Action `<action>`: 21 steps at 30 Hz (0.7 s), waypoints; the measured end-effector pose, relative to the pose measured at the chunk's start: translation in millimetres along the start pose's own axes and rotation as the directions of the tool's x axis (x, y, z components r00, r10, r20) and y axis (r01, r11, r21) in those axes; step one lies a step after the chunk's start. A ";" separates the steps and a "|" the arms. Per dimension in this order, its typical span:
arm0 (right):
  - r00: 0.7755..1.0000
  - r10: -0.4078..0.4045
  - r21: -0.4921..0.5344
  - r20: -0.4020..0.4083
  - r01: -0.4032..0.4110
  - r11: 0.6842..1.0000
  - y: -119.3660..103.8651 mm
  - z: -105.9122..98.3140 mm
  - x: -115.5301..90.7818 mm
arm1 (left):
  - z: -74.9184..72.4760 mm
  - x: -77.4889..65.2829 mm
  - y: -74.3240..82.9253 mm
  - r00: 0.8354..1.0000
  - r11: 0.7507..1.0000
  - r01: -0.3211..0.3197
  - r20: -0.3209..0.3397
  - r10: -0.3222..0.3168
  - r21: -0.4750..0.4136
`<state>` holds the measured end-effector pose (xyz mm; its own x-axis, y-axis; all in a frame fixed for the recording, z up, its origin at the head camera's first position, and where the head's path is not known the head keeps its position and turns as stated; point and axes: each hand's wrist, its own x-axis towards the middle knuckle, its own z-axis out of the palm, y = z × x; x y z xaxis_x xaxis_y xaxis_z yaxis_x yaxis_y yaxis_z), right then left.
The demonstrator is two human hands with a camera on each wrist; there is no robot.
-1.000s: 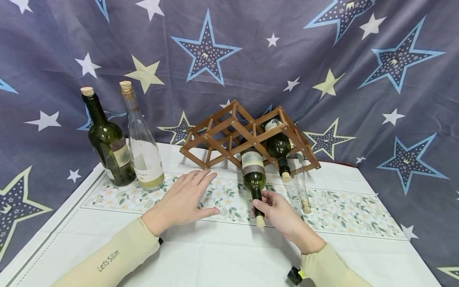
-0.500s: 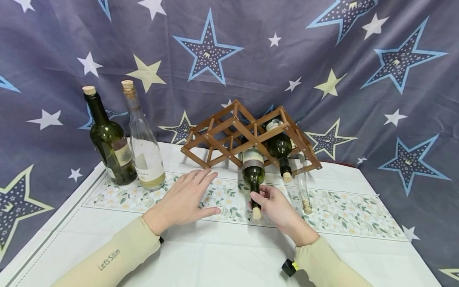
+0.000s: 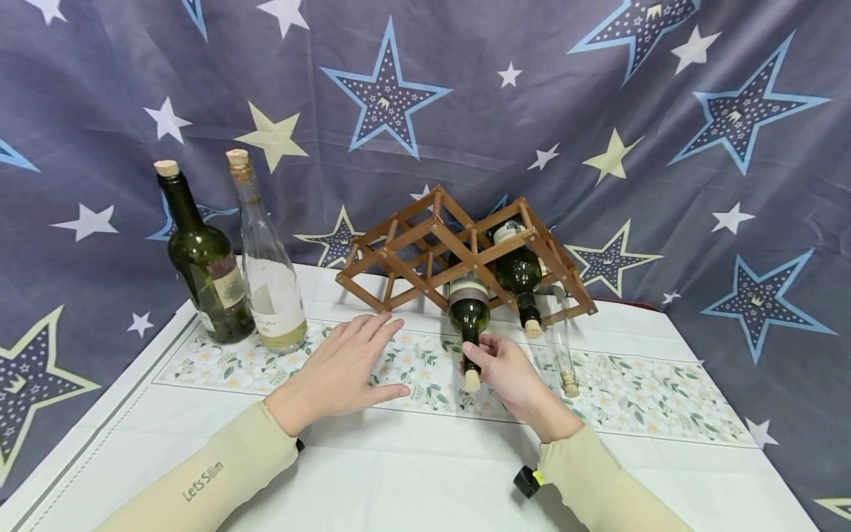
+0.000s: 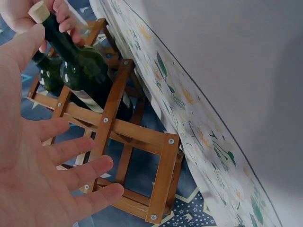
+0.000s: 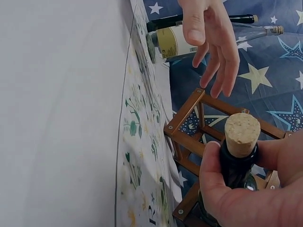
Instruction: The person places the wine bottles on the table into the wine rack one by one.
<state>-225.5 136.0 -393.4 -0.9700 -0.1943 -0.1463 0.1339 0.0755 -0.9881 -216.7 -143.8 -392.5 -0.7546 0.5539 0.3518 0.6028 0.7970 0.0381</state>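
My right hand (image 3: 508,373) grips the neck of a dark green wine bottle (image 3: 469,314), just below its cork (image 5: 242,135). This bottle lies neck toward me, its body partly inside a lower slot of the wooden wine rack (image 3: 435,222); the far end is hidden. My left hand (image 3: 342,366) is held flat with fingers spread, left of the bottle and in front of the rack, holding nothing. Another green bottle (image 3: 518,270) lies in the rack to the right, and a clear bottle (image 3: 560,340) lies below it at the right end.
Two corked bottles stand upright at the left: a green bottle (image 3: 199,251) and a clear bottle (image 3: 269,273) with a little yellowish liquid. A flowered band (image 3: 638,391) runs across the white tablecloth (image 3: 372,473). Behind the rack hangs a star-patterned curtain (image 3: 465,44).
My right hand has moved away from me, sliding the green bottle deeper into the rack; less of its label shows in front. The left hand has stayed in place.
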 end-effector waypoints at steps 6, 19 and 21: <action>1.000 0.006 0.025 0.011 -0.006 1.000 -2.0 0.0 3.8 | -0.1 -0.2 0.4 1.000 1.000 0.008 0.005 -0.009 0.009; 1.000 0.008 0.025 0.008 -0.008 1.000 -2.3 -3.6 13.0 | -0.9 0.5 0.5 1.000 1.000 0.014 0.009 -0.014 0.007; 1.000 0.009 0.031 0.004 -0.009 0.999 -2.9 -3.5 13.9 | -0.9 0.3 0.6 1.000 1.000 0.015 0.009 -0.015 0.009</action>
<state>-240.1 136.6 -392.4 -0.9678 -0.1979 -0.1555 0.1490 0.0471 -0.9877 -216.4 -143.3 -391.6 -0.7662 0.5438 0.3424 0.5889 0.8075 0.0352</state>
